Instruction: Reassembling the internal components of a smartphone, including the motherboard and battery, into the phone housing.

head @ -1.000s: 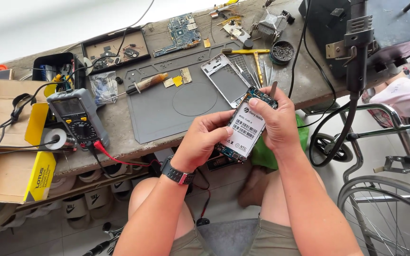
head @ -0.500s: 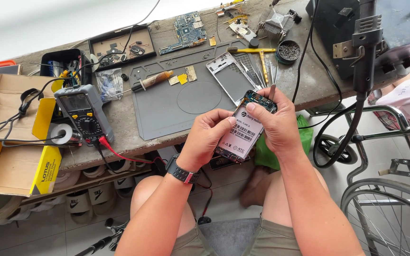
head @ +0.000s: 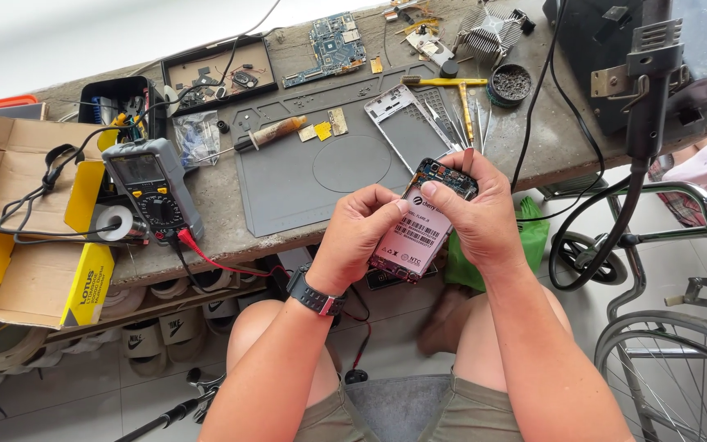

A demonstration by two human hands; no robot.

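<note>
An opened phone [head: 417, 232] with its back cover off shows a pale battery with a barcode label and a circuit board at the top end. Both my hands hold it above my lap, just in front of the workbench edge. My left hand [head: 357, 237], with a dark watch on its wrist, grips the phone's left side, thumb and fingers pinched at the battery's upper edge. My right hand [head: 476, 214] wraps the right side and top, its fingertips on the circuit board end.
A grey work mat [head: 312, 168] lies on the bench with a phone frame [head: 410, 133], tweezers, a brown-handled tool [head: 267, 133] and a yellow-handled tool. A multimeter [head: 150, 187] with a red lead and open cardboard boxes [head: 22, 233] sit left. A wheelchair [head: 681, 327] stands right.
The phone and both hands stay in much the same place. My left fingers have shifted up to pinch at the battery's top edge, and the view has tilted slightly.
</note>
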